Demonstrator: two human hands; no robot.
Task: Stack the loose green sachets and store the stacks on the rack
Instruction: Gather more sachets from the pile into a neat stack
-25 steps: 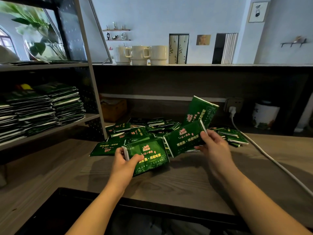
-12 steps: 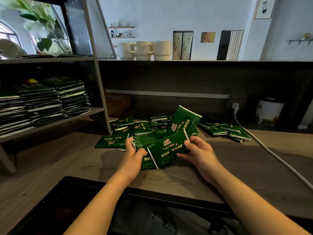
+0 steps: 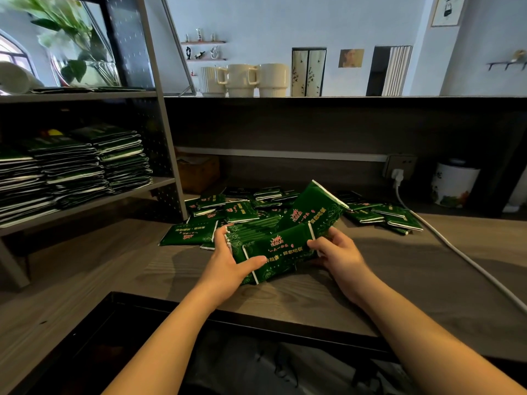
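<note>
**Two hands closed a bundle of green sachets together over the counter**

Head view: A second earlier the hands were apart, each holding its own sachets; they had since drawn together. The left hand (image 3: 228, 259) gripped the left end of the bundle (image 3: 273, 246), thumb curled over the front. The right hand (image 3: 339, 256) pinched the right end, fingers wrapped behind, with one sachet (image 3: 313, 208) standing tilted up behind the rest. The bundle sat low, at or just above the counter (image 3: 370, 295); contact could not be told. Judged from this, a stack was being squared and had not yet gone to the rack (image 3: 159, 115).

Loose sachets (image 3: 228, 209) lay scattered behind the hands, more at the right (image 3: 385, 216). The rack stood to the left, its middle shelf carrying tall stacks (image 3: 74, 166). A white cable (image 3: 456, 252) ran across the counter from a wall socket (image 3: 399, 168), near a white canister (image 3: 453, 183). Three cream mugs (image 3: 242, 79) stood on the ledge above, with a pale blue wall beyond.
</note>
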